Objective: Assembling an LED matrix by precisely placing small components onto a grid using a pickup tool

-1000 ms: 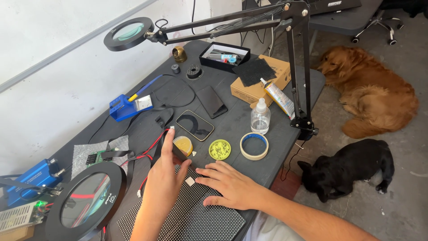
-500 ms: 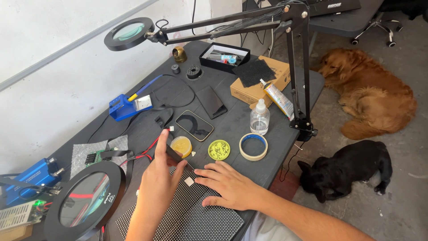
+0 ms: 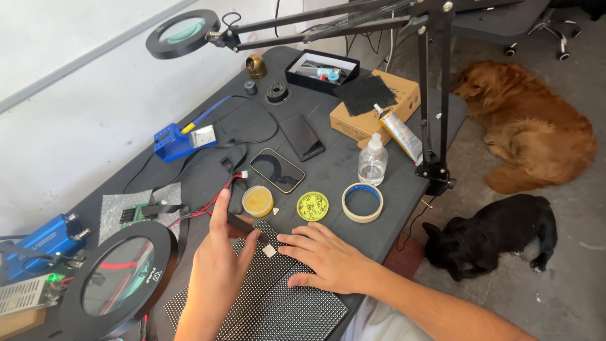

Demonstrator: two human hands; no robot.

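My left hand (image 3: pixel 214 275) is raised over a black dotted LED panel (image 3: pixel 278 303) at the table's near edge. It pinches a small dark flat piece (image 3: pixel 243 224) between thumb and fingers, with the index finger pointing up. My right hand (image 3: pixel 328 260) lies flat on the panel with fingers spread, holding nothing. A small white square (image 3: pixel 269 251) sits on the panel just left of my right fingertips.
A yellow paste tin (image 3: pixel 257 201), green-lidded tin (image 3: pixel 313 206) and tape roll (image 3: pixel 362 202) stand just beyond the panel. Two phones (image 3: pixel 276 170), a clear bottle (image 3: pixel 372 161), cardboard box (image 3: pixel 379 104), blue soldering stand (image 3: pixel 180 140) and magnifier lamps (image 3: pixel 120 278) crowd the table. Two dogs (image 3: pixel 499 237) lie on the floor.
My left hand has drifted slightly left with the dark piece still pinched. My right hand stays flat on the panel.
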